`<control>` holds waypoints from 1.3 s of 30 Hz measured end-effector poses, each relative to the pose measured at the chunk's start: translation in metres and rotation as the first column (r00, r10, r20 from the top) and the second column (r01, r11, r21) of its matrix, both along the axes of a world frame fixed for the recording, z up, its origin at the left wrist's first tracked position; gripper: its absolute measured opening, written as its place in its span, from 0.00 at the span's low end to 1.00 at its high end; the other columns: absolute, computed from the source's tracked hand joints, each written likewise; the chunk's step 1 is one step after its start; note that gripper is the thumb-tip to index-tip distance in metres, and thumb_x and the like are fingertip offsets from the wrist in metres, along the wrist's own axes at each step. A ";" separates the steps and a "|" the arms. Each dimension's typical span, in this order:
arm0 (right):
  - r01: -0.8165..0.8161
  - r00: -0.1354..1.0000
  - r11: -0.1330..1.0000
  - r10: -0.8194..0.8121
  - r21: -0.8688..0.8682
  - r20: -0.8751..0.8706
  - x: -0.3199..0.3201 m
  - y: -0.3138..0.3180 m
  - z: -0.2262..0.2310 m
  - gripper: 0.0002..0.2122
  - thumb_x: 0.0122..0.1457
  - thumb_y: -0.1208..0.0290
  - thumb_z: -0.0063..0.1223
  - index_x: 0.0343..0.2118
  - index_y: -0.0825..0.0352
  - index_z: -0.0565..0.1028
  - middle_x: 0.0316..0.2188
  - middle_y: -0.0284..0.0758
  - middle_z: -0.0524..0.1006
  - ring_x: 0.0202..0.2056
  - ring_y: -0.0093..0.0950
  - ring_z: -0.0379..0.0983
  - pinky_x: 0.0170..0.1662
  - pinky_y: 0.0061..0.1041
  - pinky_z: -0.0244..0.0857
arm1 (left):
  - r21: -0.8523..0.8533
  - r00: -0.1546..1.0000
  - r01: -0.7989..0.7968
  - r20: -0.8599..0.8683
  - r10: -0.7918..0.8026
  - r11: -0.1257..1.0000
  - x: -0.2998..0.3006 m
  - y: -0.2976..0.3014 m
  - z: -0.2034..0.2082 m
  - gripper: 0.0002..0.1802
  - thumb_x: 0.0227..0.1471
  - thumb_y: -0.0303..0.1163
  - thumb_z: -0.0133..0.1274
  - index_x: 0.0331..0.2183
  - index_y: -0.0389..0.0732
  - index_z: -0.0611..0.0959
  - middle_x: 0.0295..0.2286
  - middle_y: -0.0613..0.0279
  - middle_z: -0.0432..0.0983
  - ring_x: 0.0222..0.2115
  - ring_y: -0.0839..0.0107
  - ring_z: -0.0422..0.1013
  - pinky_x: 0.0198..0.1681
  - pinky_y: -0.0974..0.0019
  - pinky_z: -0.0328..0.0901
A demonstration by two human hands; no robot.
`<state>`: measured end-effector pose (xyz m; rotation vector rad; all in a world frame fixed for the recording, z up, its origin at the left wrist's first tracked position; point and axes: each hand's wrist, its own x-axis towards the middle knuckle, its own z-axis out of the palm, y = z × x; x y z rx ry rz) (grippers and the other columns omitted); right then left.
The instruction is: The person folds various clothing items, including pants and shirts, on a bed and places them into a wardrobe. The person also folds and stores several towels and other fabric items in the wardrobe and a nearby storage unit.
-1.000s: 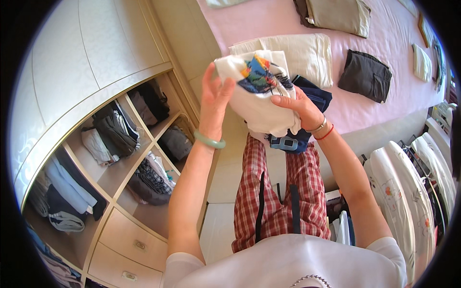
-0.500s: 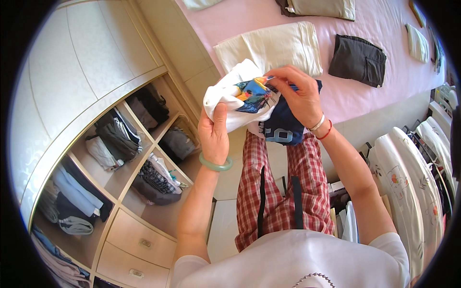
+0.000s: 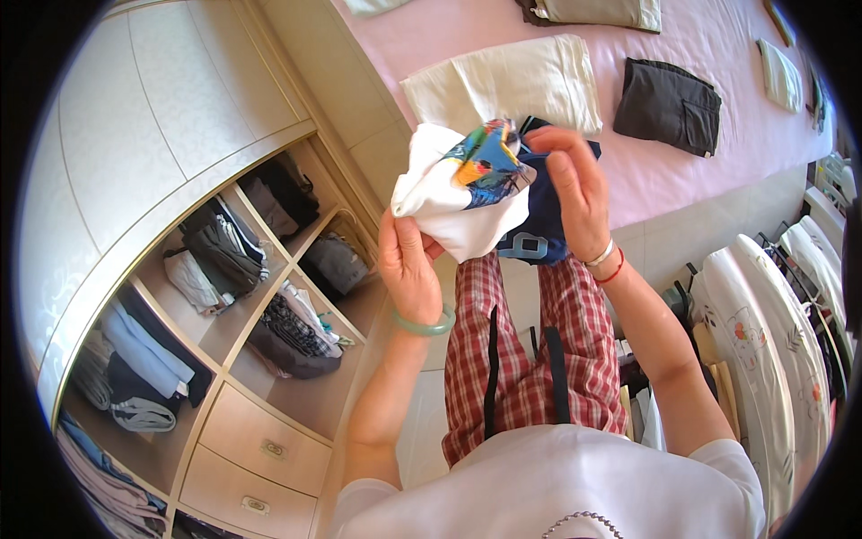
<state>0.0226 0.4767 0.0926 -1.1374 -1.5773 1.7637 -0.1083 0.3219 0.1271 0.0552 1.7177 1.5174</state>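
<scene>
A white garment (image 3: 467, 229) with a colourful blue, yellow and orange print is held up, partly bunched, in front of me. My left hand (image 3: 409, 265), with a green bangle at the wrist, pinches its lower left edge between thumb and fingers. At its upper right edge, my right hand (image 3: 575, 184) has its fingers curled on the cloth, the fingertips partly hidden. Behind and below that hand hangs a navy garment (image 3: 548, 220) with a pale blue printed figure; whether it is joined to the white one I cannot tell.
Ahead is a bed with a pink sheet (image 3: 620, 189), bearing folded cream trousers (image 3: 503, 81) and a folded dark garment (image 3: 669, 108). At left stands an open wardrobe (image 3: 224, 377) with clothes in its compartments. Covered, patterned panels (image 3: 763, 359) line the right side.
The white garment has been turned and spread, so more of its print faces up. My left hand has moved right and down; my right hand's fingers have shifted right along the edge.
</scene>
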 end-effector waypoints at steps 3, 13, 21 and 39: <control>-0.240 0.947 0.965 0.208 0.107 0.243 -0.004 -0.011 0.015 0.15 0.52 0.64 0.60 0.38 0.67 0.74 0.31 0.36 0.74 0.35 0.34 0.67 0.42 0.30 0.59 | -0.027 0.999 0.013 -0.038 -0.014 1.000 0.008 -0.007 0.004 0.20 0.65 0.40 0.36 0.53 0.40 0.67 0.44 0.61 0.72 0.42 0.71 0.72 0.42 0.65 0.71; -0.646 0.753 0.733 0.657 0.215 0.021 -0.011 -0.029 0.064 0.07 0.51 0.72 0.54 0.33 0.66 0.72 0.24 0.38 0.73 0.23 0.40 0.70 0.24 0.33 0.64 | -0.090 0.991 0.049 -0.119 -0.059 0.995 0.001 -0.060 0.024 0.40 0.43 0.13 0.44 0.60 0.40 0.58 0.59 0.54 0.54 0.59 0.61 0.55 0.59 0.58 0.52; -0.814 0.473 0.424 0.880 0.396 0.030 -0.004 -0.047 0.086 0.07 0.47 0.70 0.54 0.29 0.63 0.72 0.23 0.31 0.72 0.20 0.34 0.69 0.21 0.32 0.64 | -0.587 -0.019 0.609 -0.683 -0.730 0.534 -0.044 -0.024 0.092 0.24 0.34 0.21 0.60 0.36 0.59 0.83 0.53 0.59 0.67 0.60 0.58 0.55 0.62 0.52 0.42; -0.889 0.458 0.296 0.543 0.350 0.704 0.080 0.002 0.135 0.07 0.44 0.73 0.54 0.27 0.62 0.70 0.24 0.28 0.73 0.28 0.26 0.69 0.33 0.26 0.65 | -0.522 0.055 0.706 -0.632 -0.773 0.477 -0.037 -0.092 0.093 0.18 0.31 0.19 0.59 0.30 0.45 0.81 0.27 0.65 0.70 0.28 0.66 0.71 0.30 0.67 0.64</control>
